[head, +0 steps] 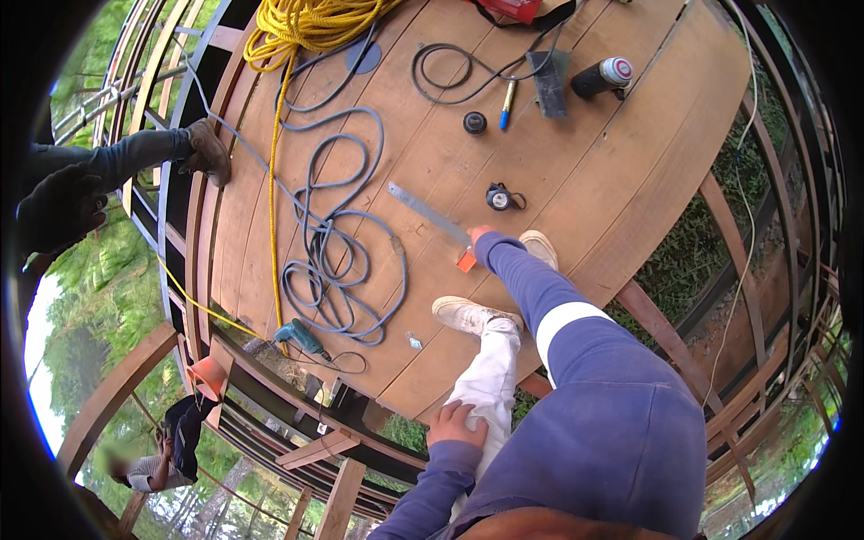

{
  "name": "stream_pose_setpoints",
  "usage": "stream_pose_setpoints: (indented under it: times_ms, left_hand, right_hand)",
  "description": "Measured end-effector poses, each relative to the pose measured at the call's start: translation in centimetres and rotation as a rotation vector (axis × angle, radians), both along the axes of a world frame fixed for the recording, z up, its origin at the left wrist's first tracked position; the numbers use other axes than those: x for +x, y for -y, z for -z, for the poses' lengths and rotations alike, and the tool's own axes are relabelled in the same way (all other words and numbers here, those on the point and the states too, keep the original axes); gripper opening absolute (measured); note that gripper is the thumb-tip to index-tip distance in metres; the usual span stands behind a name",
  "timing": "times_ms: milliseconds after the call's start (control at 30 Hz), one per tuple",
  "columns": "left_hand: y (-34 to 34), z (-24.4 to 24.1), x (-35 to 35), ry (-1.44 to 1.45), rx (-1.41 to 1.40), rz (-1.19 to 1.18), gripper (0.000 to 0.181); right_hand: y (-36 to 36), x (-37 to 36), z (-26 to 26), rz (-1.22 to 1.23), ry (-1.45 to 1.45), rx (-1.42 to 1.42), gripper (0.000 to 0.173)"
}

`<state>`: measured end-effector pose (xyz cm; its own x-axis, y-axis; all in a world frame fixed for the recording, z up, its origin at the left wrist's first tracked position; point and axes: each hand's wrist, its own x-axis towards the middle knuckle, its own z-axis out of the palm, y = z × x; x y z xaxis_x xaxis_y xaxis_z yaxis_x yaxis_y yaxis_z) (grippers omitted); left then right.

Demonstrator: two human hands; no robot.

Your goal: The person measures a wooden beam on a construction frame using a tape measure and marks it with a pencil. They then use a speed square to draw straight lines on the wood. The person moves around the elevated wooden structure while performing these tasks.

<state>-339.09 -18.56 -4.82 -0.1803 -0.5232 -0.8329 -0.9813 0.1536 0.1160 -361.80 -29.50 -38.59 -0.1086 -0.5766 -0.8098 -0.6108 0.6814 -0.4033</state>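
My right hand (479,237) grips a try square near the corner where its steel blade (426,212) meets the orange stock (466,261). The blade lies along the plank deck (439,152), pointing up and left in the view. Faint marks show on the boards beside it. My left hand (459,424) rests on my white-trousered knee, with nothing seen in it; its fingers are spread. A tape measure (499,197) sits beyond my right hand, close to one of my white shoes (538,248). My other shoe (472,315) is planted nearer.
Coiled grey cable (327,229), yellow rope (304,27) and a teal drill (300,337) lie leftward. Farther off are a marker (507,104), a round black cap (474,122) and a flask (603,76). Open joists (665,327) border the deck. Two people are at the left.
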Motion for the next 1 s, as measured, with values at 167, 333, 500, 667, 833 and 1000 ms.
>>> stream_pose_setpoints:
  times_ms: [167, 333, 500, 667, 833, 1000]
  left_hand:
    - [-2.0, -0.3, -0.8, 0.027, 0.13, 0.06, 0.044]
    - [-3.5, 0.7, -1.1, -0.166, 0.193, 0.175, 0.047]
    - [2.0, -5.6, -5.7, -0.208, 0.222, 0.085, 0.045]
    - [9.5, -4.7, -5.2, -0.202, 0.292, -0.109, 0.039]
    - [17.7, -7.9, -6.0, -0.085, 0.11, 0.24, 0.033]
    - [21.3, -11.0, -15.3, -0.02, 0.143, 0.162, 0.03]
  right_hand:
    - [-6.3, -0.8, -12.0, -0.065, 0.142, 0.033, 0.041]
    - [-19.8, -10.4, -28.1, -0.011, -0.072, 0.04, 0.036]
    - [-33.8, -19.1, -45.5, 0.364, -0.305, 0.28, 0.041]
    - [-46.2, -15.6, -53.0, 1.046, -0.514, 0.403, 0.044]
    - [-52.5, -5.9, -44.1, 1.45, -0.605, 0.341, 0.051]
    - [-50.0, -4.2, -45.9, 1.667, -0.234, 0.357, 0.035]
